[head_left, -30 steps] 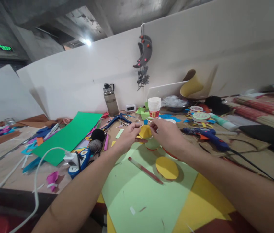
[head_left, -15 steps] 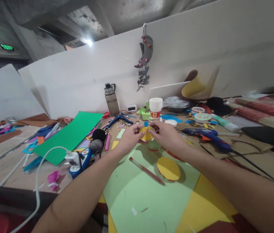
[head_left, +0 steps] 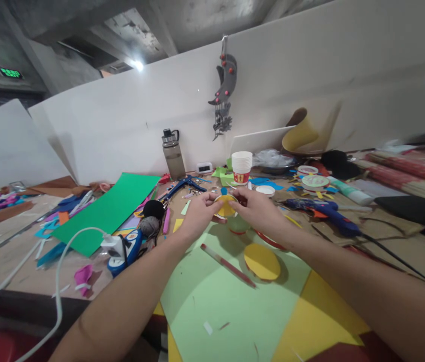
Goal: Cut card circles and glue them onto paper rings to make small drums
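We find the left hand (head_left: 202,213) and right hand (head_left: 255,206) both grasping a small yellow-faced disc (head_left: 226,206) by its opposite edges, above the far end of a pale green sheet (head_left: 212,296). On the sheet, nearer than the hands, a red pen (head_left: 228,265) lies slanted, left of a larger yellow disc (head_left: 262,262). We note the sheet's near half, bearing small scraps, as the widest room for moving. Stacked paper cups (head_left: 241,168) stand far of the hands; a blue glue gun (head_left: 333,216) lies to the right.
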A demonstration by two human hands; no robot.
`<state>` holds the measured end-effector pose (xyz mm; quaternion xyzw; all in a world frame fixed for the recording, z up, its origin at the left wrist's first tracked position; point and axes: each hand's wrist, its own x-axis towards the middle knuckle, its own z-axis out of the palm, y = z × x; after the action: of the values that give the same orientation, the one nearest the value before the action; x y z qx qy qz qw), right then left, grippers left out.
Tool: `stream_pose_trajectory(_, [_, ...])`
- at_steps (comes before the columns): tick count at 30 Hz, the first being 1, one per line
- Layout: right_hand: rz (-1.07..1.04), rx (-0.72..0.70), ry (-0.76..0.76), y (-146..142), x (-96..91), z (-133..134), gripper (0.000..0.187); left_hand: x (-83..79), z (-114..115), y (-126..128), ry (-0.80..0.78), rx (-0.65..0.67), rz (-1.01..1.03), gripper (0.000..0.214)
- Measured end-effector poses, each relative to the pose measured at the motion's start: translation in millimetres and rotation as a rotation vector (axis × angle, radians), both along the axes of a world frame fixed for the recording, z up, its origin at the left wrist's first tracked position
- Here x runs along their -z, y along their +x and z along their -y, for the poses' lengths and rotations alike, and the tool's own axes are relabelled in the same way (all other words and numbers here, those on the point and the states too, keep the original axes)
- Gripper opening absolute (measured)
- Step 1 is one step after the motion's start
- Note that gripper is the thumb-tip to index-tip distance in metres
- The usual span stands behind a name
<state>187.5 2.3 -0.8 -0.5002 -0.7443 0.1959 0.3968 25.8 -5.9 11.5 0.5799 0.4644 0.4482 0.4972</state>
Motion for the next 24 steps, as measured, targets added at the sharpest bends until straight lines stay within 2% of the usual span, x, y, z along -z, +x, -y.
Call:
stream_pose_trajectory(4, [-0.024, -0.034, -0.047, 0, -0.3, -1, 0.013, 4.3, -3, -2, -0.030, 0.040, 0.025, 0.033])
stream_pose_trajectory(9, [-0.074, -0.092, -0.148, 0, 0.0, -2, 0.015, 5.3, -8, -6, -0.061, 0.030, -0.075, 0.028])
stream_pose_trajectory(15, [-0.061, -0.019, -0.060, 0, -6.3, 1, 0.023, 6.2, -25, -25, -0.114, -0.079, -0.208, 0.008])
stream_pose_trajectory(21, [0.264, -0.098, -0.013, 3, -7.8, 6, 0.022, 18.8, -46, -45, -0.197, -0.069, -0.263, 0.008])
stream_pose_trajectory(24, [0.429, -0.122, 0.025, 3, -2.1, 9, 0.037, 21.0, -48, -47, -0.213, -0.049, -0.257, 0.009])
